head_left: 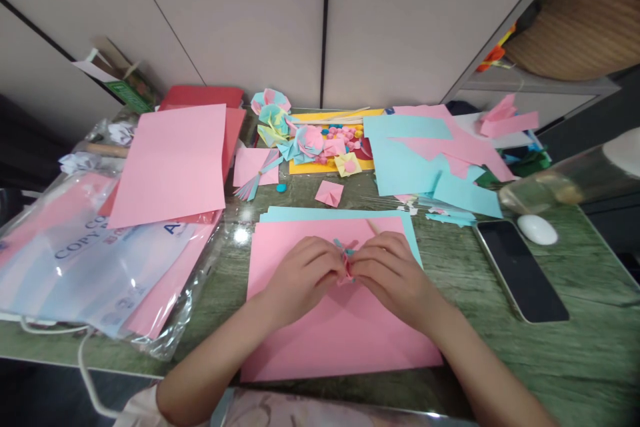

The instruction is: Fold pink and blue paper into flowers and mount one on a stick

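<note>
My left hand [306, 275] and my right hand [395, 271] meet over a pink sheet [325, 340] that lies on light blue paper. Between their fingertips they pinch a small pink and blue paper piece [347, 267], mostly covered by the fingers. Both hands are closed on it. A thin stick [373, 226] shows just behind my right hand. Beyond the sheets lies a small folded pink square [329, 193]. Folded paper flowers [309, 141] and a yellow folded square [349, 164] sit farther back.
Pink sheets [173, 167] and a plastic paper bag [120, 253] cover the left side. Cut blue and pink paper [407, 160] is at the back right. A phone [521, 271], a white oval object [537, 229] and a clear bottle [560, 180] are at the right.
</note>
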Demonstrator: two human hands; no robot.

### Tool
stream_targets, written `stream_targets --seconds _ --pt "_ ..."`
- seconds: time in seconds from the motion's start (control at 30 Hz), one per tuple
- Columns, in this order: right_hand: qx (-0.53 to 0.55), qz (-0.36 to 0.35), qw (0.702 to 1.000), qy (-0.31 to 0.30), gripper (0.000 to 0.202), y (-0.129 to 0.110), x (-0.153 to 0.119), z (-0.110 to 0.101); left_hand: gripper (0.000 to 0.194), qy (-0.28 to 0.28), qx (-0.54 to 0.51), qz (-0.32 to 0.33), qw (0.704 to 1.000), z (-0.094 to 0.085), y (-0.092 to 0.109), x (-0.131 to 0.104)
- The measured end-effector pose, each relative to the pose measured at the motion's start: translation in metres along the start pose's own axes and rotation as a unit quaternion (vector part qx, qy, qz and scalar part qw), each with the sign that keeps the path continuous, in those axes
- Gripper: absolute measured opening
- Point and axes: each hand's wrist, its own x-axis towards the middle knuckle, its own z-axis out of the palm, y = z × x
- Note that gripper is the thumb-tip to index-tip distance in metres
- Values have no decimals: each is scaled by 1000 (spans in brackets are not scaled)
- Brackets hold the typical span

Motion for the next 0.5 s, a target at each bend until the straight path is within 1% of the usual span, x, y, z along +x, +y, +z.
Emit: stream_targets --seconds 0.07,0.17,0.23,0.4,0.5 --pt "-24 -28 999 19 13 -1 -1 0 15 3 8 32 999 -1 -1 -1" --pt "-67 -86 992 56 15 -2 0 -3 14 12 46 83 995 0 -3 -3" --pt "-101 -123 985 64 15 -3 1 -6 12 14 74 107 991 1 -4 -4" --pt "-158 -195 966 56 17 -5 0 -12 9 18 96 132 986 0 -2 -4" --pt "-169 -215 960 59 18 -5 -1 -13 10 30 98 138 985 -2 0 -3"
